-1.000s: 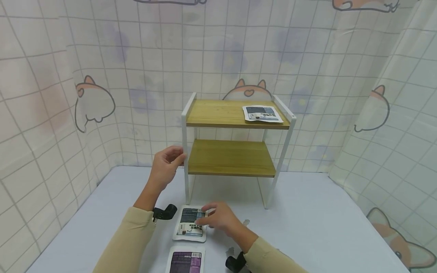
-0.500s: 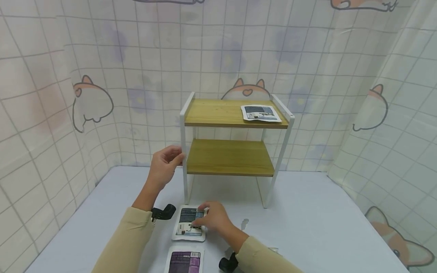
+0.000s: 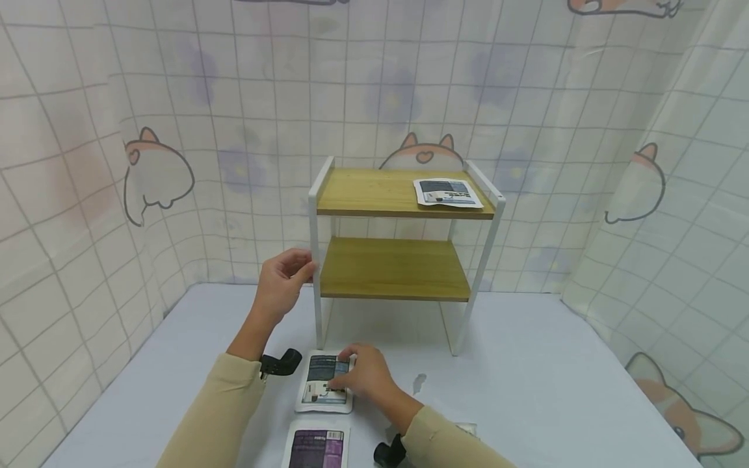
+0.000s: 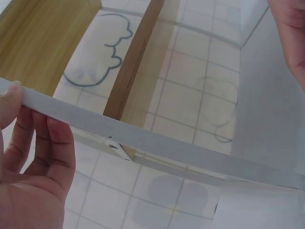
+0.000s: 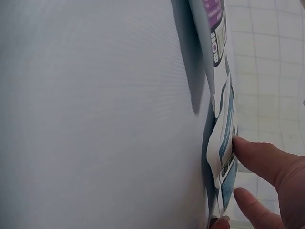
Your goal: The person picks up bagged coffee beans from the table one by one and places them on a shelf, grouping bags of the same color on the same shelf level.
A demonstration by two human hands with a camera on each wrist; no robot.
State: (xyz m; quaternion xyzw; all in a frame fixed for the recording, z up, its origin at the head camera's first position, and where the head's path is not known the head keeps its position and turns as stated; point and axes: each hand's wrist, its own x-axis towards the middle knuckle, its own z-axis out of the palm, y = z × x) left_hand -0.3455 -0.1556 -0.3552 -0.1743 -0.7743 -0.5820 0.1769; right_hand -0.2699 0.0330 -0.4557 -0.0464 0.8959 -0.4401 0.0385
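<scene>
Thumb on one side and fingers on the other, my left hand (image 3: 281,286) grips the white left post (image 4: 71,112) of a two-tier shelf rack (image 3: 394,266). My right hand (image 3: 370,377) lies over the right edge of a white-bordered packet (image 3: 318,390) with a dark blue panel, flat on the table. In the right wrist view the thumb (image 5: 257,155) touches the packet's face. The forefinger stays a little apart from it, and another fingertip (image 5: 219,222) is at its edge by the table. A purple-panelled packet (image 3: 316,448) lies nearer to me, partly out of frame.
Another blue-panelled packet (image 3: 447,194) lies on the right of the rack's wooden top board (image 3: 363,192). The lower board (image 3: 394,270) is bare. A pale packet edge (image 3: 468,428) shows behind the right sleeve. Patterned white curtains (image 3: 263,97) stand around the table.
The right hand has shifted slightly left over the blue-panelled packet, mostly in the first half second. The left hand keeps its place on the post; the view has moved slightly.
</scene>
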